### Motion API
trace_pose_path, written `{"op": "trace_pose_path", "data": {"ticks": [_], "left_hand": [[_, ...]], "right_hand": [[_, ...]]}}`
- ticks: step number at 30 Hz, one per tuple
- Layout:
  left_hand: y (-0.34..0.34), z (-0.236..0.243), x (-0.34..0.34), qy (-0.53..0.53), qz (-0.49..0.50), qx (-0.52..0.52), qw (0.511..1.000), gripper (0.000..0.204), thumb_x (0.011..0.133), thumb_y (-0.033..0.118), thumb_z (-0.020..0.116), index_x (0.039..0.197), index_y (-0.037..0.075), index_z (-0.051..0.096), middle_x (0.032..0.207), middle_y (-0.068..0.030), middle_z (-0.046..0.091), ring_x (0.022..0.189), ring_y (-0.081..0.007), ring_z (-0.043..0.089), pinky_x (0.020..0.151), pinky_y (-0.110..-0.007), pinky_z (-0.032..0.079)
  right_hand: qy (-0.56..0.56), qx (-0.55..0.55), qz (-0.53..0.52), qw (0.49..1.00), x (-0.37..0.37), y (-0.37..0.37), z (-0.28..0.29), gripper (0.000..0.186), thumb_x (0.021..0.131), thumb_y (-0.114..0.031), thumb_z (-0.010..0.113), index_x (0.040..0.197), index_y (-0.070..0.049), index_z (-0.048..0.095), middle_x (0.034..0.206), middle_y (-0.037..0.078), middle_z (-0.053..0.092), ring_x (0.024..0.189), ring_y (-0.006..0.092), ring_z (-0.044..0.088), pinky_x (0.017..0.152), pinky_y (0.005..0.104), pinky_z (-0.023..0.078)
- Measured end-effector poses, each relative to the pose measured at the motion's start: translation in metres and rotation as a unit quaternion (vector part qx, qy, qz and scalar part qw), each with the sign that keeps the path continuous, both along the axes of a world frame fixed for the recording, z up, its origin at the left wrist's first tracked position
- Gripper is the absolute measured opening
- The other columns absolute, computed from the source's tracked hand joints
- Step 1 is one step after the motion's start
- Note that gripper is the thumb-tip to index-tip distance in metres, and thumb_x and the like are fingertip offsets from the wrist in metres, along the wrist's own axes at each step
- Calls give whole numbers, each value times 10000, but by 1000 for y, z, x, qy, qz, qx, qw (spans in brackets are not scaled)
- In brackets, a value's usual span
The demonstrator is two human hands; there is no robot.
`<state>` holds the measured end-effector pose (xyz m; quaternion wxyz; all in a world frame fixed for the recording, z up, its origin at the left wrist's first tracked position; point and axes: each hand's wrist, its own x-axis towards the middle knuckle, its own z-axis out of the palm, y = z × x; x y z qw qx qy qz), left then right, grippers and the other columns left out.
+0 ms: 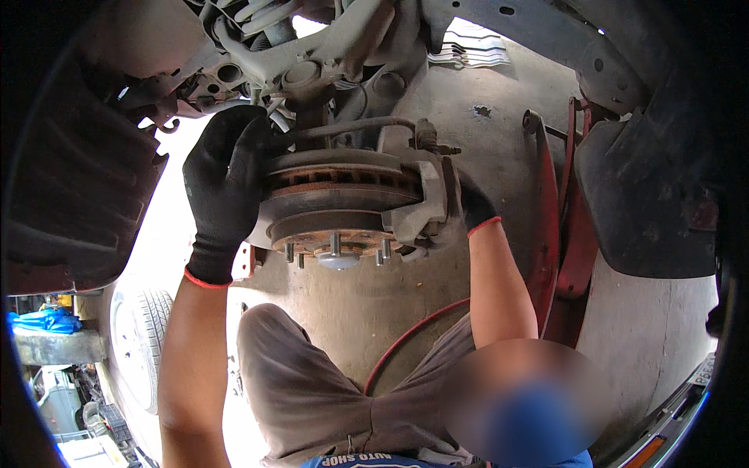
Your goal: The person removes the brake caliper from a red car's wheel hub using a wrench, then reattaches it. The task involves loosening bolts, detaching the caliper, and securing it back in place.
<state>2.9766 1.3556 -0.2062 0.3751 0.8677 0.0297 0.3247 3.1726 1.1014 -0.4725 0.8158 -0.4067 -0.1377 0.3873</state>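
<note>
Where your left hand [226, 173] seemingly steadies: rotor [331, 200], nine o'clock; half-curled, hold unclear.
Right hand [475, 206]: caliper [417, 214], three o'clock; can't tell grip.

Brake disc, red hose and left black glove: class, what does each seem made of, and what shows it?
Brake disc: metal, likely cast iron; dull grey faces, rusty vented edge.
Red hose: probably rubber or plastic, smooth-looking, bending in an even curve.
Left black glove: seemingly knit fabric, perhaps coated; matte, creased, red-edged at the wrist.
</note>
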Motion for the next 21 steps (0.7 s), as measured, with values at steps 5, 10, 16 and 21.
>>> {"op": "trace_pose_path", "data": {"ticks": [5,10,16,21], "left_hand": [[-1,-1,-1,4,-5,-21,1000,252,1028,152,593,1178,-27,687,990,-101,736,853,-138,694,747,-265,545],[-1,1,0,-5,3,38,999,262,1025,150,591,1186,-35,681,985,-93,730,843,-130,688,726,-260,540],[-1,0,-1,6,-1,-22,1000,206,1007,98,609,1144,-36,682,1010,-105,742,898,-149,682,842,-300,534],[1,0,0,-8,1,45,999,256,1027,146,598,1182,-40,679,938,-93,729,870,-149,703,757,-287,554]], "right_hand": [[10,-83,-16,996,0,4,0,298,1020,-242,612,1240,-43,636,1153,80,691,971,153,642,855,334,528],[31,-36,1,999,5,6,-11,300,1021,-239,617,1250,-47,632,1163,70,687,974,153,640,855,324,528],[33,-14,3,999,2,9,-17,279,1026,-196,598,1259,-47,632,1167,69,688,983,159,643,849,324,533],[99,35,33,994,2,6,-12,260,1032,-162,570,1258,-51,634,1173,69,690,977,157,634,856,328,530]]}}
